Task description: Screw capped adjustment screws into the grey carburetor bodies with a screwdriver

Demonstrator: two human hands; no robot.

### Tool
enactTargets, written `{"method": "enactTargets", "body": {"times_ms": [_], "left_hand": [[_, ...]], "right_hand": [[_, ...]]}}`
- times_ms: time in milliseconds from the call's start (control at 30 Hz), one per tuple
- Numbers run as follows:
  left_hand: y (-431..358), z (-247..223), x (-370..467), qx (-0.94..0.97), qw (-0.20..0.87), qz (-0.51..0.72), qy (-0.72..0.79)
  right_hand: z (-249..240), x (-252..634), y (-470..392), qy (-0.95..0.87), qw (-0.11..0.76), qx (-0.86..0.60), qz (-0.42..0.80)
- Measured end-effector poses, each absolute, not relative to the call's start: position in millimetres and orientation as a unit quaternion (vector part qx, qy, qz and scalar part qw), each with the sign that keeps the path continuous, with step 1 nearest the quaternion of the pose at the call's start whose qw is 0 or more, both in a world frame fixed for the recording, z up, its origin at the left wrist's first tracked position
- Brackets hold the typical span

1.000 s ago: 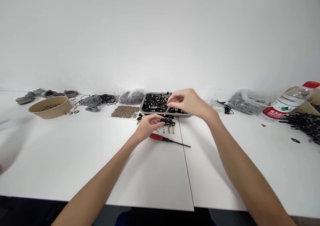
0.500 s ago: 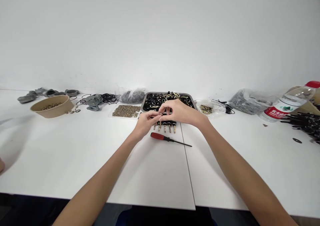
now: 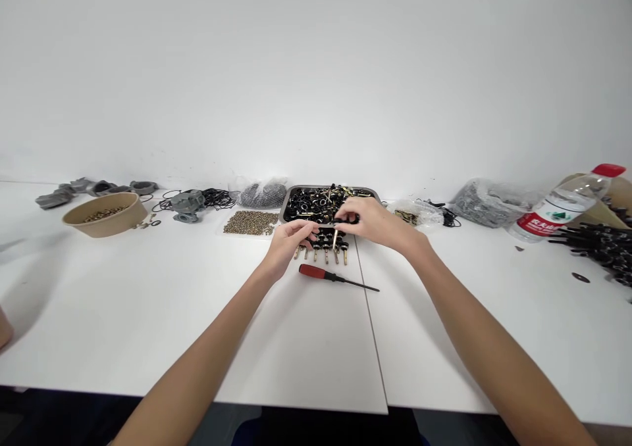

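Observation:
My right hand (image 3: 368, 221) is closed on a black-headed part with a brass stem (image 3: 335, 239), the stem pointing down. Just to its left, my left hand (image 3: 289, 245) is pinched at thumb and forefinger; anything between them is too small to make out. Below both hands lies a row of similar black parts with brass stems (image 3: 326, 254), partly covered by my fingers. Nearer me, a red-and-black screwdriver (image 3: 316, 273) rests on the table, its tip pointing right. Behind my hands stands a metal tray (image 3: 285, 202) heaped with black and brass parts.
Small brass pieces (image 3: 250, 222) lie left of the tray, with a tan bowl (image 3: 106, 223) farther left. Grey castings (image 3: 187, 204) and black rings (image 3: 217, 198) sit near the wall. At right are plastic bags (image 3: 486, 202), a water bottle (image 3: 563, 212) and black parts (image 3: 600, 245).
My hands have drawn apart slightly. The right hand has moved right and down, and the brass-stemmed part in it now shows. The view has shifted a little.

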State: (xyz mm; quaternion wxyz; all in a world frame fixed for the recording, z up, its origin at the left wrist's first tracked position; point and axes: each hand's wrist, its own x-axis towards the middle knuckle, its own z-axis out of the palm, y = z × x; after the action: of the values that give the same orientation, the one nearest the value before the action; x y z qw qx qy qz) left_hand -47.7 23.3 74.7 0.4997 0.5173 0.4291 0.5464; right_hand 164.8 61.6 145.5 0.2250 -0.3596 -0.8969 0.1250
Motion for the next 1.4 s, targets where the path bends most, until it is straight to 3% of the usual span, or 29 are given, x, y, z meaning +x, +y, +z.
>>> {"method": "enactTargets", "body": {"times_ms": [233,533,1000,1400], "left_hand": [[19.1,80.5,-44.8,0.511,0.527,0.537,0.415],[13.6,86.7,-41.2,0.532,0.51,0.525,0.425],[12.0,89.6,-39.0,0.546,0.515,0.513,0.417],[11.3,90.5,-37.5,0.542,0.517,0.513,0.418]], "right_hand": [[90.0,216.2,57.8,-0.859,0.212,-0.46,0.071],[37.1,195.8,70.4,-0.85,0.256,-0.457,0.053],[17.7,188.9,83.0,-0.841,0.327,-0.427,0.052],[21.3,185.9,79.2,-0.86,0.304,-0.41,0.01]]}}
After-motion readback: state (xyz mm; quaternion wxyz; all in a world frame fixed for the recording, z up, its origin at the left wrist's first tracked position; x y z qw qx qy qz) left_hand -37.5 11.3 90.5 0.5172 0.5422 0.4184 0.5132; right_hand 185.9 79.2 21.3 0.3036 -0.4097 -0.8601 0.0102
